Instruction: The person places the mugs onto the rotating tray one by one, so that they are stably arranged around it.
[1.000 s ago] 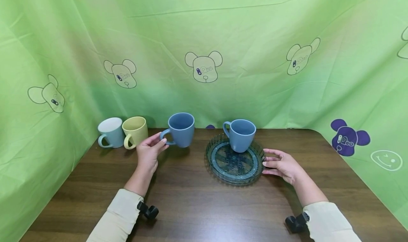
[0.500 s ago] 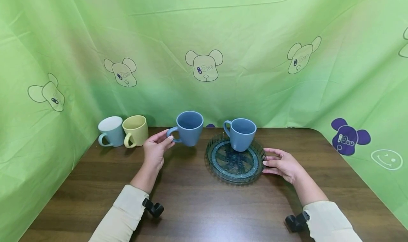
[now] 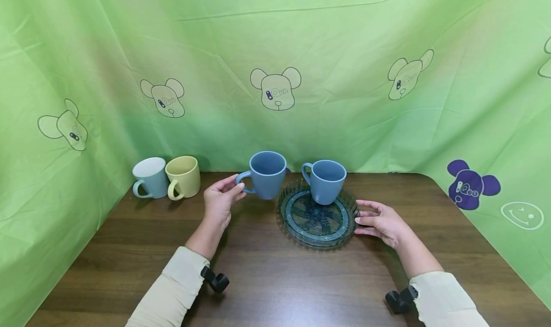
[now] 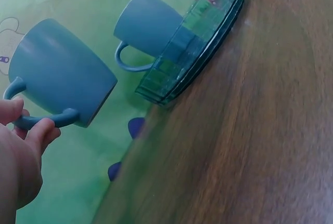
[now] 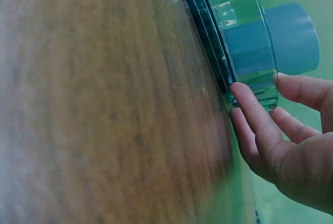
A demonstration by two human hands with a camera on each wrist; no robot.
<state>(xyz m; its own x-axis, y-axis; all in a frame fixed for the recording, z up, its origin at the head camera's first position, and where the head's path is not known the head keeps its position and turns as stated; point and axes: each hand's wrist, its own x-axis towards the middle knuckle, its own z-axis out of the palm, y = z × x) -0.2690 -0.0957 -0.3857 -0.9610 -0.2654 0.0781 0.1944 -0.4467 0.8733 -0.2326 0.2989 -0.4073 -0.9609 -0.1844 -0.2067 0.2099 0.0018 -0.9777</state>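
My left hand (image 3: 218, 203) pinches the handle of a blue mug (image 3: 269, 176), which hangs upright above the table, left of the tray. The left wrist view shows thumb and fingers on the mug's handle (image 4: 52, 120), its base raised off the wood. A second blue mug (image 3: 328, 183) stands inside a round, clear green tray (image 3: 316, 243) with a ribbed wall, its handle facing left. My right hand (image 3: 383, 224) rests extended fingers against the tray's right side. In the right wrist view its fingertips (image 5: 240, 90) touch the ribbed wall (image 5: 255, 86).
A light-blue mug (image 3: 151, 179) with a white inside and a yellow mug (image 3: 185, 179) stand side by side at the back left of the wooden table (image 3: 267, 284). A green curtain (image 3: 275, 40) with bear prints closes off the back and sides.
My left hand has carried the held blue mug rightward, closer to the tray. The right hand, the tray and the mug in it have stayed in place.
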